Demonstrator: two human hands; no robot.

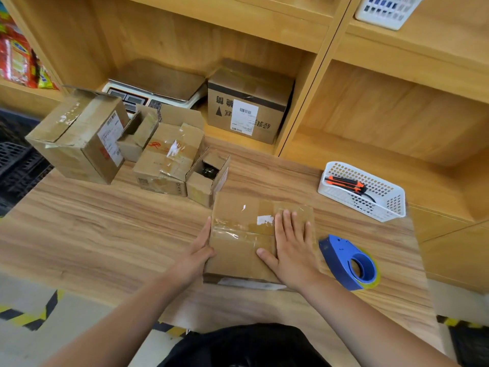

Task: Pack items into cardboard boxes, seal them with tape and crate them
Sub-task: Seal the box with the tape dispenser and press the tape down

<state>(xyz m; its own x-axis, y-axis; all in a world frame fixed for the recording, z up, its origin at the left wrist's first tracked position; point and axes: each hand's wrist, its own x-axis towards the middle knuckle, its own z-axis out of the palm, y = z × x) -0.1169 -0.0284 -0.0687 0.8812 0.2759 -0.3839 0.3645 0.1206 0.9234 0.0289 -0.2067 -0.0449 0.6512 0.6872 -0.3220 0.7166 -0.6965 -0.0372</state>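
A person seated at a wooden table [105, 229] works on a closed cardboard box [238, 260] lying just in front of them, its top seam covered by a strip of clear tape [232, 233]. The right hand [292, 250] lies flat on the lid, fingers straight and spread across the right end of the tape. The left hand [197, 256] is pressed against the box's left side, fingers stretched out along it; neither hand holds anything. A blue tape dispenser [349, 263] sits on the table just right of the box. Farther back on the right, a white basket [391, 205] holds an orange-and-black utility knife [345, 183]. Behind the box, touching its far left corner, stands a small open box [203, 181] with a dark item inside, beside a taped box [166, 160] and a larger labelled box [79, 136]. On the shelf [238, 139] behind are a scale [158, 86] and another labelled box [248, 104].
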